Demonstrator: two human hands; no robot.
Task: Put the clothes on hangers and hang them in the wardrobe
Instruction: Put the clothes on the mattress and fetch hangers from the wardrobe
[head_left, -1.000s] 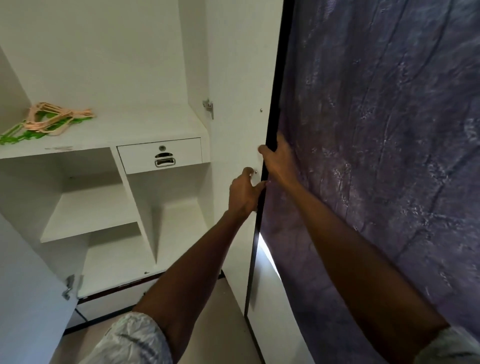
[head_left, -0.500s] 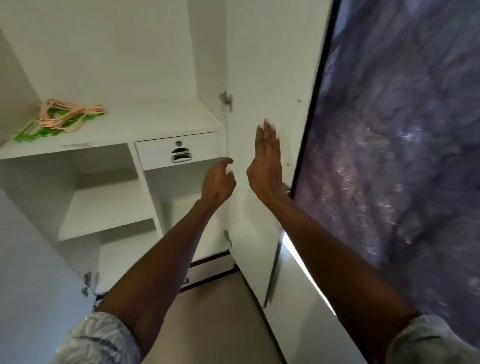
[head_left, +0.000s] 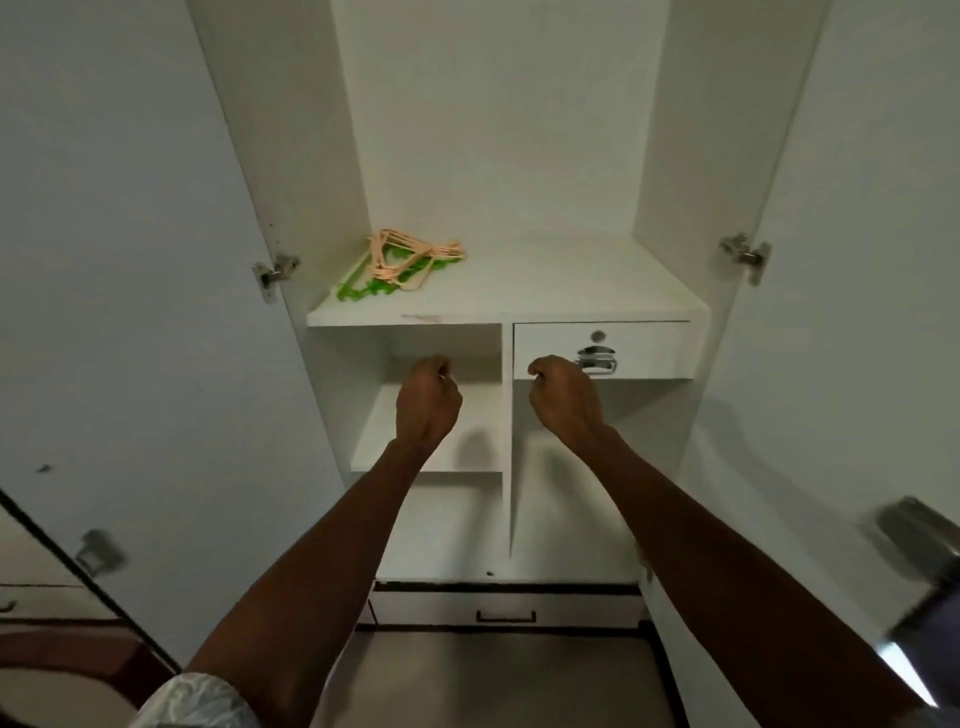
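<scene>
While both doors stood swung wide, I logged the wardrobe (head_left: 498, 156) head-on, its white interior facing me.

Item, hangers (head_left: 402, 267): a tangled pile, peach ones over green, lying flat on the left part of the main shelf (head_left: 571, 291), near its front edge. The pile's long axis ran from front-left to back-right; I could not make out which way the hooks pointed.

Item, left hand (head_left: 427, 402): raised in front of the open compartment under the shelf, fingers loosely curled, holding nothing, touching nothing.

Item, right hand (head_left: 566, 397): level with the left, likewise loosely curled and empty, its knuckles just beside the drawer (head_left: 649, 348) handle (head_left: 597, 358); I could not tell whether they touched it.

Item, room: tall open space above the shelf, clear to the back wall. Left door (head_left: 130, 286) and right door (head_left: 872, 260) flanked the opening, hinges showing on both inner edges. Below, a divider (head_left: 507, 441) split the lower bay, with a small shelf (head_left: 467, 431) on its left. A bottom drawer (head_left: 506, 608) sat at floor level.

Change noted: half a second before, the right palm lay flat on the right door and the view was angled rightward; both hands had since come off it and the view had centred.
</scene>
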